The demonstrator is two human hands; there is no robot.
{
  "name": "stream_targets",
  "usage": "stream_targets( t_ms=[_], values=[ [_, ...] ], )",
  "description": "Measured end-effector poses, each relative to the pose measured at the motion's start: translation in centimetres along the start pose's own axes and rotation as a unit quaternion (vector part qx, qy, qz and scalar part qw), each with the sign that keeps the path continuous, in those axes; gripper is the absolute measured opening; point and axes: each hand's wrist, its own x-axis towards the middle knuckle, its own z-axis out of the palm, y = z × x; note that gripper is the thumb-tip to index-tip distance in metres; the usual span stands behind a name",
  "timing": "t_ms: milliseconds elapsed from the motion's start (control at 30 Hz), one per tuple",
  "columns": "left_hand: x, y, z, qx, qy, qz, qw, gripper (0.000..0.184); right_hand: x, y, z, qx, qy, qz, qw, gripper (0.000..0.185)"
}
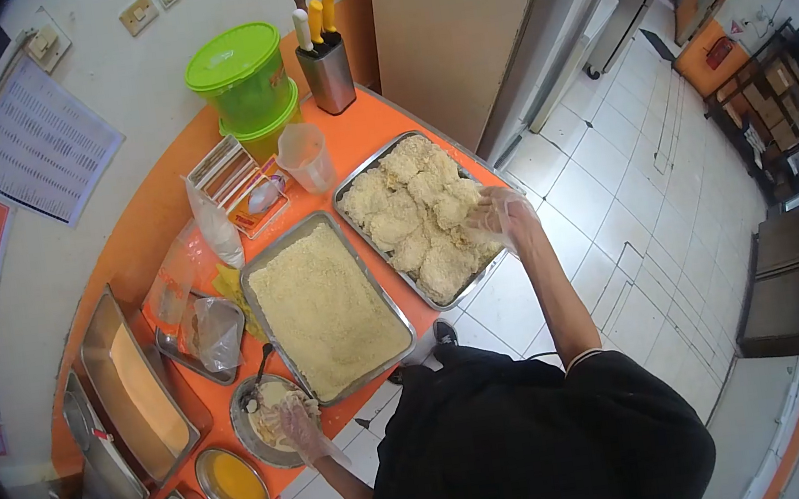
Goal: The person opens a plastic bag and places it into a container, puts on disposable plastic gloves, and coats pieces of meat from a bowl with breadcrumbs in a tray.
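Observation:
My left hand (303,431), in a clear plastic glove, reaches into a round metal bowl (250,445) of pale, wet batter-like mix (269,420). Its fingers are bent around something in the mix that I cannot make out. A dark-handled utensil (264,360) leans in the same bowl. My right hand (504,216), also gloved, lies at the right edge of a metal tray (370,156) full of crumb-coated pieces (443,269). Its fingers are stretched out and touch one breaded piece (456,204). Between the hands stands a deep tray (403,342) of pale crumbs (321,305).
The orange table (367,117) also holds a bowl of yellow liquid (238,481), a long metal pan (151,393), a small tray with plastic bags (220,339), a clear jug (306,157), green tubs (240,69) and a knife block (327,77). Tiled floor (600,162) lies to the right.

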Motion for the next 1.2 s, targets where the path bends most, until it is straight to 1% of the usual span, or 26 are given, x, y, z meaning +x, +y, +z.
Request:
stream_targets(
  t_ms=[67,100,167,200,233,267,300,333,367,400,433,500,533,567,600,667,733,800,867,900,933,1000,1133,1200],
  values=[
    [-0.2,0.3,-0.1,-0.086,-0.052,-0.011,0.995,0.021,3.4,0.3,-2.1,0.023,0.022,0.049,0.998,0.044],
    [-0.1,0.2,-0.1,-0.086,-0.051,-0.012,0.995,0.021,3.3,0.0,-1.9,0.023,0.022,0.049,0.998,0.044],
    [0.4,-0.2,0.3,-0.117,-0.015,-0.007,0.993,0.023,3.2,-0.4,-1.7,-0.074,0.035,-0.005,0.997,0.018],
    [-0.2,0.7,0.7,-0.115,-0.014,-0.008,0.993,0.023,3.5,-0.5,-1.6,-0.075,0.036,-0.004,0.997,0.018],
    [-1.2,2.3,1.3,-0.108,-0.002,-0.018,0.994,0.026,3.8,-0.7,-1.3,-0.235,0.033,-0.084,0.968,0.023],
    [-1.7,3.2,1.6,-0.1,0.01,-0.029,0.994,0.028,4.2,-0.8,-1.0,-0.388,0.028,-0.162,0.907,0.029],
    [-1.4,2.6,1.2,-0.099,0.011,-0.029,0.995,0.028,5.2,-0.4,-1.1,-0.388,0.029,-0.161,0.907,0.029],
    [-0.8,1.9,0.8,-0.084,-0.008,-0.025,0.996,0.031,6.4,0.3,-1.1,-0.598,0.048,-0.304,0.74,0.035],
    [-0.3,1.2,0.4,-0.069,-0.026,-0.021,0.997,0.033,7.6,0.9,-1.2,-0.752,0.062,-0.419,0.505,0.041],
    [-0.6,1.5,0.5,-0.069,-0.025,-0.021,0.997,0.033,6.5,1.1,0.1,-0.785,0.02,-0.379,0.489,0.046],
    [-0.8,1.8,0.6,-0.064,-0.035,-0.021,0.997,0.032,6.6,1.8,-0.2,-0.786,0.019,-0.379,0.489,0.046],
    [-1.0,2.1,0.6,-0.06,-0.037,-0.02,0.997,0.031,6.7,3.7,-0.7,-0.838,-0.035,-0.474,0.27,0.051],
    [-1.1,1.9,0.6,-0.058,-0.004,-0.014,0.998,0.027,6.6,4.0,-0.7,-0.837,-0.042,-0.475,0.269,0.051],
    [-1.2,1.7,0.6,-0.056,0.029,-0.009,0.998,0.023,6.6,4.0,-0.9,-0.84,-0.053,-0.439,0.314,0.052],
    [-1.6,1.8,0.8,-0.057,0.037,-0.014,0.998,0.023,6.5,4.0,-1.1,-0.843,-0.064,-0.398,0.357,0.053],
    [-2.2,2.2,0.7,-0.06,-0.001,0.01,0.998,0.018,6.4,4.3,-1.5,-0.846,-0.072,-0.391,0.355,0.053],
    [-2.6,2.5,1.2,-0.063,-0.001,0.002,0.998,0.017,6.8,3.5,-1.2,-0.846,-0.071,-0.397,0.349,0.052],
    [-2.5,2.3,1.7,-0.073,0.006,-0.005,0.997,0.017,7.0,2.2,0.3,-0.865,-0.131,-0.304,0.377,0.053],
    [-2.2,1.4,1.4,-0.072,-0.023,0.041,0.996,0.017,6.7,1.3,1.7,-0.865,-0.135,-0.33,0.354,0.054],
    [-2.0,1.1,1.2,-0.076,-0.018,0.036,0.996,0.017,6.3,1.0,2.2,-0.863,-0.134,-0.349,0.339,0.054],
    [-1.7,1.0,1.2,-0.067,-0.025,0.025,0.997,0.017,7.6,1.6,2.0,-0.866,-0.138,-0.348,0.333,0.054],
    [-1.8,0.8,1.7,-0.058,-0.028,0.01,0.998,0.018,9.4,3.6,2.7,-0.846,-0.125,-0.42,0.304,0.055],
    [-2.9,2.8,2.7,-0.079,-0.005,0.018,0.997,0.017,7.9,4.4,3.5,-0.853,-0.116,-0.417,0.291,0.057],
    [-3.3,2.9,2.8,-0.09,0.001,0.017,0.996,0.017,7.4,3.8,3.7,-0.854,-0.14,-0.377,0.33,0.056]
  ],
)
